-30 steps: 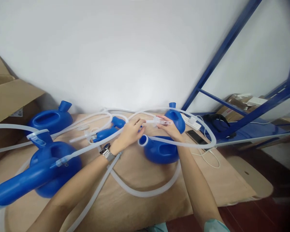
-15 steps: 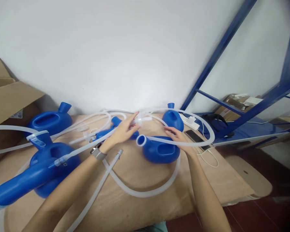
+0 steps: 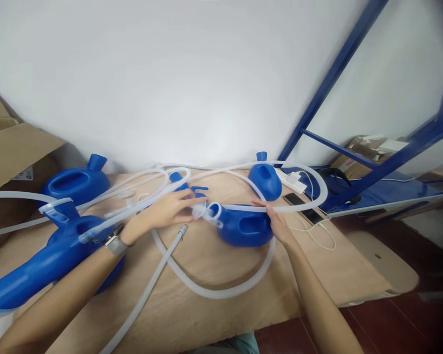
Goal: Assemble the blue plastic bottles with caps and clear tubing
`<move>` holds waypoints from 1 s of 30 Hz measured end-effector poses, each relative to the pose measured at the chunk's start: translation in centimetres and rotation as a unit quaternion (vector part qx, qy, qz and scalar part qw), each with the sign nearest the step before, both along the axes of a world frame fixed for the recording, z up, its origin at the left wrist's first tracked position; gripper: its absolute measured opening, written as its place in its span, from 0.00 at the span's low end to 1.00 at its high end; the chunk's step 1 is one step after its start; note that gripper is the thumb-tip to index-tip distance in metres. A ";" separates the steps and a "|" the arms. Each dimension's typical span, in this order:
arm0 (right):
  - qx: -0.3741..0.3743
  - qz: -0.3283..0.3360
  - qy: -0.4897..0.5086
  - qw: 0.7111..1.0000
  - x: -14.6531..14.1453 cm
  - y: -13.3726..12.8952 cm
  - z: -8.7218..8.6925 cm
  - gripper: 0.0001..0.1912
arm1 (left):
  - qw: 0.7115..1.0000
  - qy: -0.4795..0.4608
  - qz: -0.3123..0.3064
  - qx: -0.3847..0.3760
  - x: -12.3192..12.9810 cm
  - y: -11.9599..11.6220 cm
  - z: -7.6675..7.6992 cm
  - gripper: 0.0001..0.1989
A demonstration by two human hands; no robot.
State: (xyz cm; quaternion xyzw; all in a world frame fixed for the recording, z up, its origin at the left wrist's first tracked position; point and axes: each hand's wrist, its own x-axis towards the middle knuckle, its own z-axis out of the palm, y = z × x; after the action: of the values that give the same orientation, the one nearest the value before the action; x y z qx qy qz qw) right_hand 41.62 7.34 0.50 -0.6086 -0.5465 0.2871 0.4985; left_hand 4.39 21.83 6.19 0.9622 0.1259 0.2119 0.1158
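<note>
Lowered, the clear fitting (image 3: 199,211), pinched in the left hand (image 3: 172,209), meets the leftward-facing mouth of the blue bottle (image 3: 243,238) near frame centre; right hand (image 3: 278,227) by its far end, grasp unclear.

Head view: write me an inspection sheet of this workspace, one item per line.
surface: light wooden tabletop
job's things: several blue jugs, the nearest to both hands being the middle jug; translucent hoses looped across
clutter: open cardboard box at left, dark phone at right
hands: left hand has its grip on a clear fitting by the middle jug's mouth, contact there unclear; right hand at that jug's far end, grip unclear
cables: white cable near the phone; power strip behind it
surroundings: white wall, blue metal frame, reddish floor
</note>
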 end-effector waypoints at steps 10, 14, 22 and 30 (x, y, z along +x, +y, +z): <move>0.014 -0.100 0.042 0.994 -2.7 2.4 -1.5 0.44 | 0.997 0.051 -0.042 0.045 1.4 -0.9 -0.4 0.27; 0.028 -0.130 0.061 0.989 -3.1 2.6 -2.1 0.42 | 0.996 0.041 -0.043 0.059 1.3 -1.7 -0.6 0.26; -0.022 -0.096 0.004 0.995 -2.7 2.2 -1.8 0.35 | 0.994 0.056 -0.060 0.071 1.9 -2.1 -0.3 0.25; -0.042 -0.109 -0.054 0.992 -3.1 2.0 -1.4 0.36 | 0.990 0.088 -0.077 0.080 2.3 -1.8 0.6 0.27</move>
State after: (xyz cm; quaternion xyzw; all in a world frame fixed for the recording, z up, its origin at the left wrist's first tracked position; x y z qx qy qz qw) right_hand 38.50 9.33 -0.90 -0.6999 -0.4903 0.2200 0.4705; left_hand 6.69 20.01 6.80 0.9900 0.0443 0.1267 0.0433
